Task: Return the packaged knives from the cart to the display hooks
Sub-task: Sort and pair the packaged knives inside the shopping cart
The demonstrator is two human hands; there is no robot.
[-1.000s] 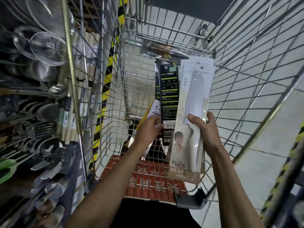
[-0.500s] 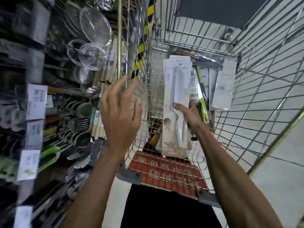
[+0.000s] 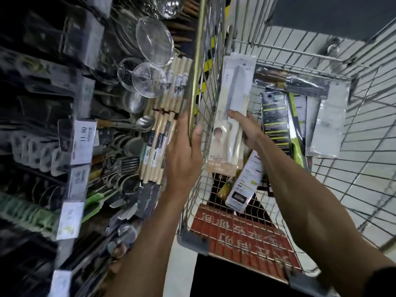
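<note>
Single view, head-worn, wide-angle. Sits above the near end of the cart [image 3: 194,82], facing forward and steeply down into it; the cart's floor and far wall are both in frame. Close range: left forearm [image 3: 150,243] and right forearm [image 3: 310,211] enter from the bottom edge. Display rack [image 3: 85,125] fills the frame left of the cart, blurred. Tiled floor [image 3: 375,71] shows right of the cart.

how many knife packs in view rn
6: white pack in the right hand; in the cart, black pack, green-handled pack beside it, clear pack far right, dark pack across the back, pale pack lying low. Others may be hidden.
</note>
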